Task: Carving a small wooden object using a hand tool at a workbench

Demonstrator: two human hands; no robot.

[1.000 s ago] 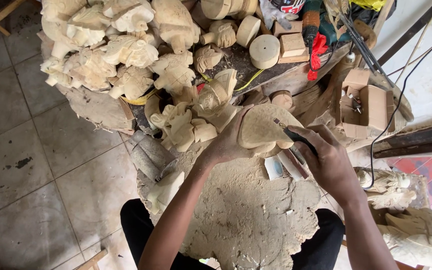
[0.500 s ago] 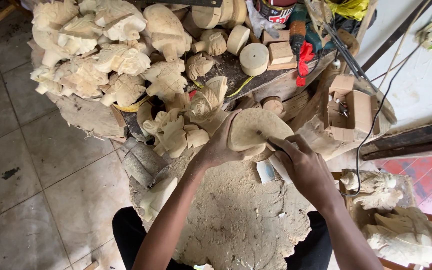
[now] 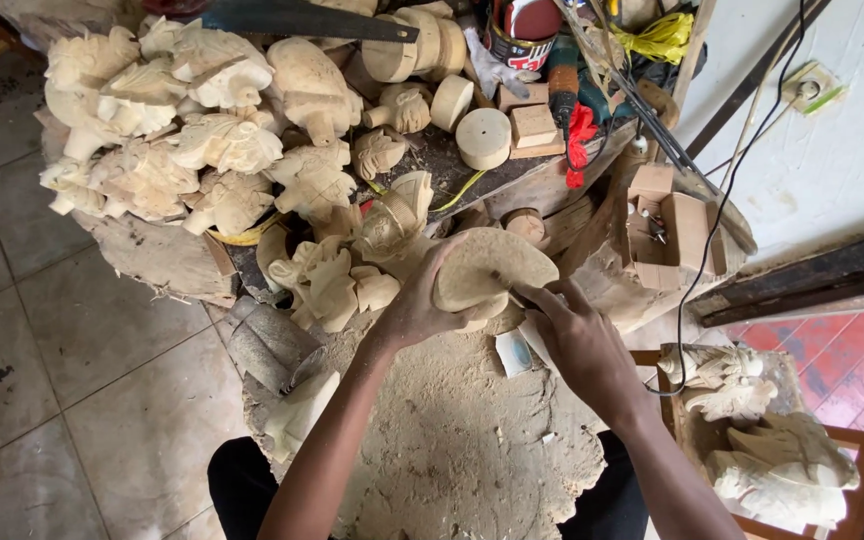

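The left hand point(image 3: 417, 310) clasps a rounded, pale wooden blank point(image 3: 492, 268) from its left side, fingers wrapped over the top, holding it above the sawdust-covered worktop point(image 3: 452, 450) near that worktop's far edge. The right hand point(image 3: 577, 345) is closed round a slim dark tool point(image 3: 524, 296) whose tip meets the blank's lower right face; the blade itself is too small to make out. To do this well, I judge that the left grip should keep the blank steady against the body of the worktop, with the fingers clear of the tool's path, and that strokes should be short and shallow. Finished carvings point(image 3: 202, 150) crowd the far left corner, well apart; a saw point(image 3: 302, 18) lies beyond them.
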